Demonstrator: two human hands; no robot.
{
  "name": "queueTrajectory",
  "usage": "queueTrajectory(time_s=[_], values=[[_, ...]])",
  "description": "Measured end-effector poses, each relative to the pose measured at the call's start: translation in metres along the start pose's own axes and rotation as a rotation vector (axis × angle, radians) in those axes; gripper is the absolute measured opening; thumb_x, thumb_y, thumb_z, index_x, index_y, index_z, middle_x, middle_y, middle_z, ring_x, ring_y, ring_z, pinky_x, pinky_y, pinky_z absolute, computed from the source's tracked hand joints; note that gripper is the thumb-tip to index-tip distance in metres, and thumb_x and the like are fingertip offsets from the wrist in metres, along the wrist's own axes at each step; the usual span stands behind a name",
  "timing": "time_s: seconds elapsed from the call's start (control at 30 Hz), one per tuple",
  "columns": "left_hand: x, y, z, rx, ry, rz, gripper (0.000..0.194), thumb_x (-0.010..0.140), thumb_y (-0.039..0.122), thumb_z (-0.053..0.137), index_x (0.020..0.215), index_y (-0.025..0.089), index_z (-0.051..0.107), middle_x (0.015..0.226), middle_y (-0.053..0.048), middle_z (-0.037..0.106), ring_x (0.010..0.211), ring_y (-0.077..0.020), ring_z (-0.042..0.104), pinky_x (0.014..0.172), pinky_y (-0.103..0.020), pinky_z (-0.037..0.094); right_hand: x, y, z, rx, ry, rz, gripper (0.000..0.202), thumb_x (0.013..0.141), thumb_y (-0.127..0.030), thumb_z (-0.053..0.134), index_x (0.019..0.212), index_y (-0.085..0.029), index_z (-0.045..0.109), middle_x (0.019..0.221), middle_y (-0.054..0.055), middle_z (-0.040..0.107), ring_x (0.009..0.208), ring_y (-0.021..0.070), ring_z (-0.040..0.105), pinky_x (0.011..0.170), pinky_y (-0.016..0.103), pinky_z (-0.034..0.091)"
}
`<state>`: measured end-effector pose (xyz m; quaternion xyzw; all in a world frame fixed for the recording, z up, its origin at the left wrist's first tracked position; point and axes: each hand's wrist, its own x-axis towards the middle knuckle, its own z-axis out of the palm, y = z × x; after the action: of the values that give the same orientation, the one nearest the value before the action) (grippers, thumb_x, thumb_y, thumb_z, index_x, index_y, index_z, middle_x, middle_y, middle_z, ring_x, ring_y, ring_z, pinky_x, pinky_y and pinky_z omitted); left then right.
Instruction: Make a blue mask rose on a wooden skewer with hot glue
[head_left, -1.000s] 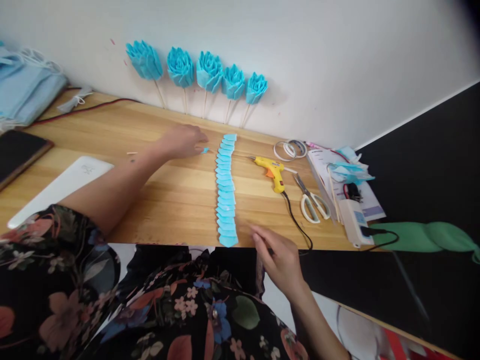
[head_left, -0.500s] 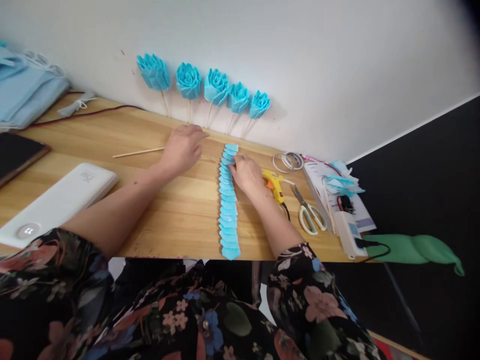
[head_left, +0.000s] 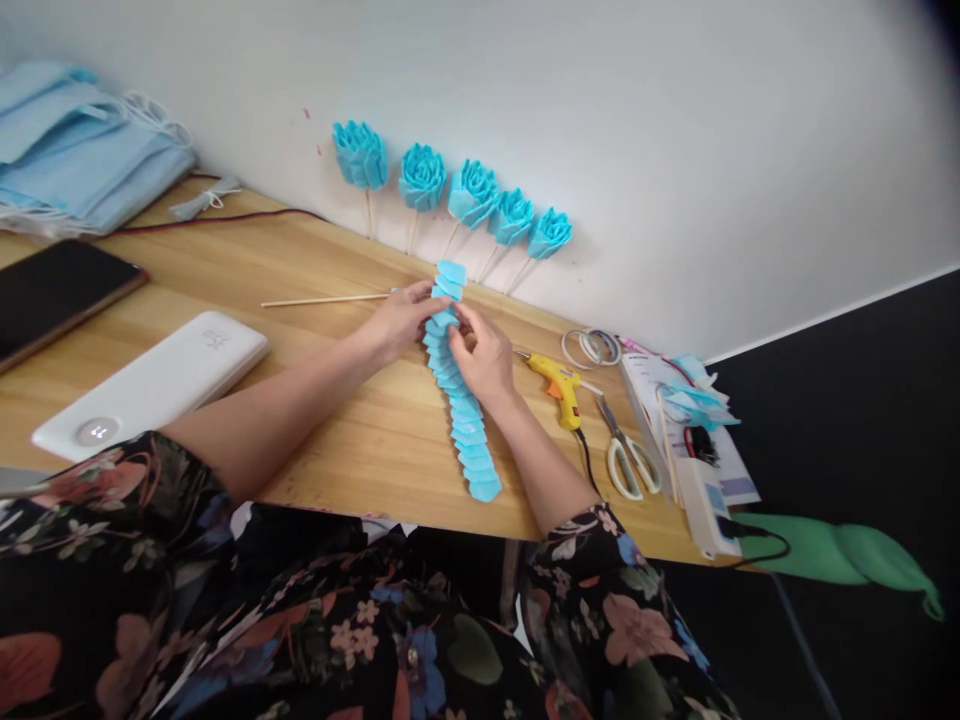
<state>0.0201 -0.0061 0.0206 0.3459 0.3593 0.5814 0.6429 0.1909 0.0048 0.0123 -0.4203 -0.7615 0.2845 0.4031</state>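
In the head view, with the middle of the petal strip (head_left: pixel 466 413) as your clock's centre, five blue flowers (head_left: pixel 474 195) on sticks lean on the wall (head_left: pixel 675 150) around 12 o'clock, and they look complete. The strip looks assembled too: its small blue petals overlap in one long row. It is not rolled up, and the thin wooden stick (head_left: pixel 326 301) at 10 o'clock lies on the surface (head_left: pixel 330 430) with no flower on it, so judging by the ready ones, the shaping of this strip appears hardly begun.

The strip runs from 12 o'clock down to between 5 and 6, its near end flat on the surface; its far part seems lifted by you.

Your left hand (head_left: pixel 403 320), between 10 and 11, has its fingers curled and its thumb over the strip, pinching its left edge. Your right hand (head_left: pixel 484 355), at 1 o'clock, is half closed, thumb and forefinger gripping the right edge just opposite. You cannot tell from here whether your left fingers also touch the stick's end.

The glue gun (head_left: pixel 559 388) lies at 3 o'clock, out of your grasp, and the scissors (head_left: pixel 630 465) between 3 and 4.
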Motion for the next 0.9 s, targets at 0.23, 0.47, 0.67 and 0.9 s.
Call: queueTrajectory(time_s=[0.23, 0.47, 0.67, 0.9], values=[[0.002, 0.001, -0.006, 0.076, 0.043, 0.052, 0.027, 0.072, 0.021, 0.079, 0.096, 0.015, 0.071, 0.078, -0.001, 0.073, 0.064, -0.0139, 0.062, 0.063, -0.025, 0.049, -0.003, 0.019, 0.001, 0.444, 0.109, 0.203, 0.075, 0.091, -0.079, 0.054, 0.141, -0.024, 0.065, 0.110, 0.012, 0.079, 0.103, 0.0278, 0.075, 0.066, 0.036, 0.063], [-0.006, -0.001, 0.001, 0.306, -0.148, 0.044, 0.022, 0.078, 0.032, 0.083, 0.084, 0.015, 0.070, 0.069, 0.001, 0.067, 0.060, -0.0110, 0.057, 0.058, -0.022, 0.044, 0.001, 0.014, -0.003, 0.550, 0.129, 0.167, 0.050, 0.088, -0.071, 0.067, 0.102, -0.023, 0.075, 0.107, 0.006, 0.078, 0.099, 0.0217, 0.072, 0.082, 0.035, 0.062], [-0.010, -0.001, 0.008, 0.449, -0.233, 0.068, 0.024, 0.083, 0.037, 0.079, 0.087, 0.017, 0.068, 0.064, 0.004, 0.060, 0.061, -0.0115, 0.056, 0.060, -0.023, 0.045, 0.003, 0.019, -0.002, 0.578, 0.240, 0.160, 0.045, 0.082, -0.064, 0.076, 0.098, -0.022, 0.074, 0.098, 0.004, 0.078, 0.093, 0.0204, 0.072, 0.086, 0.035, 0.059], [-0.008, -0.004, 0.001, 0.563, -0.203, 0.093, 0.023, 0.081, 0.036, 0.076, 0.076, 0.017, 0.063, 0.059, 0.004, 0.056, 0.054, -0.0106, 0.050, 0.053, -0.023, 0.038, 0.001, 0.020, -0.002, 0.549, 0.213, 0.194, 0.052, 0.083, -0.075, 0.070, 0.083, -0.023, 0.069, 0.079, -0.001, 0.070, 0.079, 0.0163, 0.066, 0.076, 0.029, 0.058]])
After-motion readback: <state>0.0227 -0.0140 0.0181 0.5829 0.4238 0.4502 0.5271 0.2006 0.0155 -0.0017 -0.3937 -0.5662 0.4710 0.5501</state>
